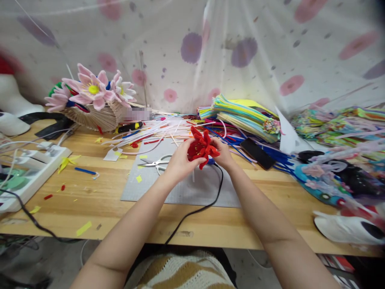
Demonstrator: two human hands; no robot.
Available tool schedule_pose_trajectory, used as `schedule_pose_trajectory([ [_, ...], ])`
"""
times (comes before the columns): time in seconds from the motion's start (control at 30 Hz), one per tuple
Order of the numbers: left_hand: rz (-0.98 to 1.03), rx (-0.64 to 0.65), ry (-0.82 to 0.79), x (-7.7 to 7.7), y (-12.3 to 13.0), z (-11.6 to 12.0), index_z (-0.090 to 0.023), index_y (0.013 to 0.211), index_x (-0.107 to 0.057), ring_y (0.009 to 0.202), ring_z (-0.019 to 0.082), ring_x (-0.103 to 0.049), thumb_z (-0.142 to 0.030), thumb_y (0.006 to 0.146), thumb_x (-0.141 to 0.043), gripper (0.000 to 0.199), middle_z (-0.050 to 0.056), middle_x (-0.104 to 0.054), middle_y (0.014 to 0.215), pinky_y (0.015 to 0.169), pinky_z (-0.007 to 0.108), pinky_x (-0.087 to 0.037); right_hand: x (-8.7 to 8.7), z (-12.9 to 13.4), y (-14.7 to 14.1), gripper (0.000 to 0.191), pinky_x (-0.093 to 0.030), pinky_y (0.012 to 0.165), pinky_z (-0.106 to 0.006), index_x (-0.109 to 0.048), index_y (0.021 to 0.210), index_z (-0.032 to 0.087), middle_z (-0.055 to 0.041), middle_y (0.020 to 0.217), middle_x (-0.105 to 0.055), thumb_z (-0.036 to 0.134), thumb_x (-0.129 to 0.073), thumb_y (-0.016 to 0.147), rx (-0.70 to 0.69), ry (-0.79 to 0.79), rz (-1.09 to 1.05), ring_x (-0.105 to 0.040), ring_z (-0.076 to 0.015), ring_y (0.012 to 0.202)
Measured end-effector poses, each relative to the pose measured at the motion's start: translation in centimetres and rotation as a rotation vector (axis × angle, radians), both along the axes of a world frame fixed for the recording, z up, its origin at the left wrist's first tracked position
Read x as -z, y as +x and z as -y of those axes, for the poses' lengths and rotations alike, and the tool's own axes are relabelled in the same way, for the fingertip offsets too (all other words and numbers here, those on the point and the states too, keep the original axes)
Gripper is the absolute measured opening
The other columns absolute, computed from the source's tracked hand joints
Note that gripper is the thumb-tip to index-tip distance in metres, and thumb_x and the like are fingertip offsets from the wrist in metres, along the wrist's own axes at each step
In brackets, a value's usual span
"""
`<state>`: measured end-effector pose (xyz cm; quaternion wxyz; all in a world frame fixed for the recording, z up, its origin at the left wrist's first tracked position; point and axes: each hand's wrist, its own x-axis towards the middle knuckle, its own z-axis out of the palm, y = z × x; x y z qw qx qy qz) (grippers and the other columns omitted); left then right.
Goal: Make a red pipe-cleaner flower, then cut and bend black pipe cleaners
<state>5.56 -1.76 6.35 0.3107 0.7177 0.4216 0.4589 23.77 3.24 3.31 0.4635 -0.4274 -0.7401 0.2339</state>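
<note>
A red pipe-cleaner flower (pixel 201 147) with pointed petals is held up between both hands over a grey mat (pixel 141 188). My left hand (pixel 183 160) is closed on its left side, thumb across the lower petals. Behind its right side my right hand (pixel 221 154) is closed too, with the fingers partly hidden by petals. Below the flower shows part of a blue tool, the hot glue gun by its look, with a black cord (pixel 207 206) running to the table's front edge. Scissors (pixel 158 162) lie open on the mat beside my left hand.
A white power strip (pixel 49 166) is at the left, near a basket (pixel 93 118) of pink flowers. Pipe-cleaner bundles (pixel 240 116) lie at the back. A dark phone (pixel 258 153) is to the right, with a white shoe-like object (pixel 345 228) near the front edge.
</note>
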Motion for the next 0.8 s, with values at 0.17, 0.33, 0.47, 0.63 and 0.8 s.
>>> schedule_pose_trajectory([
  [0.17,-0.028,0.023,-0.005,0.3,-0.3,-1.1,-0.02,0.123,-0.048,0.102,0.021,-0.059,-0.025,0.068,-0.073,0.061,0.01,-0.058,0.121,0.083,0.036,-0.051,1.0,-0.3,-0.2,0.017,-0.047,0.069,-0.03,-0.057,0.084,0.019,-0.0015,0.08,-0.065,0.029,-0.06,0.071,0.011,-0.044,-0.063,-0.059,-0.0151,0.071],
  [0.33,-0.101,-0.081,0.082,0.4,-0.5,-1.5,-0.018,0.102,-0.063,0.091,0.019,-0.062,-0.013,0.071,-0.068,0.032,0.006,-0.067,0.099,0.083,0.036,-0.051,1.0,-0.3,-0.9,0.02,-0.048,0.072,-0.03,-0.056,0.085,0.019,-0.0017,0.084,-0.065,0.031,-0.063,0.07,-0.019,-0.07,-0.13,-0.06,-0.0156,0.076],
  [0.47,-0.053,-0.131,0.176,0.7,-0.4,-1.4,-0.02,0.082,-0.067,0.088,0.016,-0.063,-0.011,0.074,-0.065,0.012,0.003,-0.068,0.09,0.083,0.034,-0.051,0.7,0.0,-1.2,0.024,-0.048,0.071,-0.031,-0.058,0.085,0.02,-0.0007,0.081,-0.064,0.034,-0.066,0.068,-0.003,-0.038,-0.12,-0.059,-0.0161,0.075],
  [0.63,-0.063,-0.074,0.118,0.4,-0.2,-0.8,-0.019,0.11,-0.057,0.091,0.016,-0.062,-0.015,0.071,-0.069,0.041,0.005,-0.064,0.105,0.081,0.032,-0.052,1.3,-0.1,-0.9,0.027,-0.049,0.074,-0.032,-0.059,0.09,0.02,-0.0011,0.086,-0.065,0.033,-0.066,0.067,0.011,-0.033,-0.172,-0.06,-0.0167,0.077],
  [0.8,-0.078,-0.094,0.125,0.0,0.3,0.1,-0.016,0.112,-0.051,0.103,0.021,-0.056,-0.033,0.067,-0.074,0.054,0.011,-0.057,0.113,0.086,0.036,-0.049,1.4,0.1,-0.9,0.028,-0.049,0.077,-0.032,-0.06,0.095,0.02,-0.0009,0.09,-0.067,0.031,-0.062,0.069,0.042,-0.009,-0.147,-0.062,-0.0178,0.082],
])
